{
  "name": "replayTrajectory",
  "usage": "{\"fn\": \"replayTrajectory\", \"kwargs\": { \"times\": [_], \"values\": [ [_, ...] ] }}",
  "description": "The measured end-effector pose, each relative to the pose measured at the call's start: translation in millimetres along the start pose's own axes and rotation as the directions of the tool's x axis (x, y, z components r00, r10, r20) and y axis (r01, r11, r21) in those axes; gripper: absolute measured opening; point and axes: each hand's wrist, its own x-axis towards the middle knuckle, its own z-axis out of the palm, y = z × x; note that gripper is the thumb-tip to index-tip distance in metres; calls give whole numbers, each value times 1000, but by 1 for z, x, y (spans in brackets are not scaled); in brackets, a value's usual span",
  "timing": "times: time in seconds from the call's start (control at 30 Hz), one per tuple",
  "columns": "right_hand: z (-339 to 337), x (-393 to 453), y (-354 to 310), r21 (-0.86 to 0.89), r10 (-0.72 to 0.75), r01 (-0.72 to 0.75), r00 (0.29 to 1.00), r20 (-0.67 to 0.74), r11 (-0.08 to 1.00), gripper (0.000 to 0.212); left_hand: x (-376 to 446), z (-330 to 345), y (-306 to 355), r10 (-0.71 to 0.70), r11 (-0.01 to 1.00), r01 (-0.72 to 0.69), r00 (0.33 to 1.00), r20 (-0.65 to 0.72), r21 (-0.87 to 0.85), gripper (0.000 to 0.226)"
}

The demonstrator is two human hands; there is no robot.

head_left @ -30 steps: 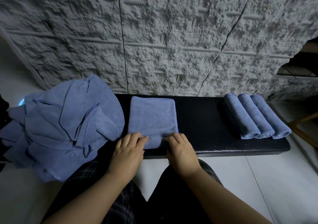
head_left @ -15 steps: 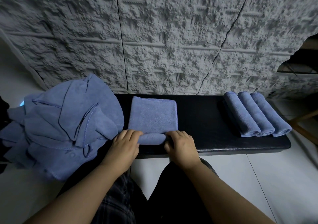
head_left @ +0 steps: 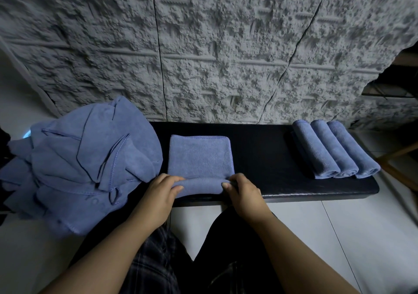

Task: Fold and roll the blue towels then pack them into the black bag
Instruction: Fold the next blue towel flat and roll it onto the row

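Two hands: left hand [head_left: 158,194], right hand [head_left: 245,194], fingers curled on towel [head_left: 200,158] roll
towel: plush square, flat on tabletop [head_left: 260,153]
rolled towels [head_left: 334,151]: three cylinders, right of towel

A long black padded bench [head_left: 267,149] runs along the foot of a rough, grey textured wall [head_left: 226,45] whose panels are split by dark seams. Pale floor tiles [head_left: 339,237] spread out below the bench. At the far right edge a bit of wooden frame [head_left: 402,158] angles across, next to a dark opening in the wall.
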Motion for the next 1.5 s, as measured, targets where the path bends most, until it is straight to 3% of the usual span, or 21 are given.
{"fn": "replayTrajectory", "kwargs": {
  "times": [0.13,0.2,0.3,0.37,0.47,0.6,0.73,0.77,1.0,1.17,1.33,1.5],
  "values": [
    [2,0,-6,32,55,-54,997,-55,998,22,0,4,3,-56,989,76,986,-156,125,26],
    [3,0,-8,-72,26,-36,991,-131,997,24,-1,6,7,-5,977,52,975,-223,205,33],
    [8,2,-5,-278,-64,-10,964,-256,960,34,-2,3,11,101,950,12,934,-342,312,10],
    [11,4,-4,-310,-92,-13,943,-320,951,33,-3,1,16,128,931,8,929,-346,364,18],
    [15,2,-5,-362,-315,158,845,-431,919,9,-4,3,16,236,902,-101,930,-283,419,34],
    [15,1,-7,-372,-503,382,804,-317,846,25,-8,5,17,291,883,-166,928,-234,439,50],
    [17,1,-8,-334,-502,406,814,-291,851,24,-8,3,19,294,889,-177,928,-230,423,15],
    [18,1,-8,-342,-494,396,824,-278,852,23,-8,3,19,293,888,-175,928,-229,426,16],
    [23,7,-1,-459,-488,344,839,-242,819,49,-1,4,15,246,881,-157,958,-149,446,53],
    [18,11,1,-353,-447,354,866,-226,866,41,1,4,12,244,900,-167,959,-147,403,55],
    [8,16,5,-177,-395,365,901,-179,914,30,6,3,5,203,956,-167,970,-133,241,45],
    [-1,13,2,-55,-257,254,964,-64,966,19,10,-6,1,157,980,-145,984,-87,136,33]
  ]
}}
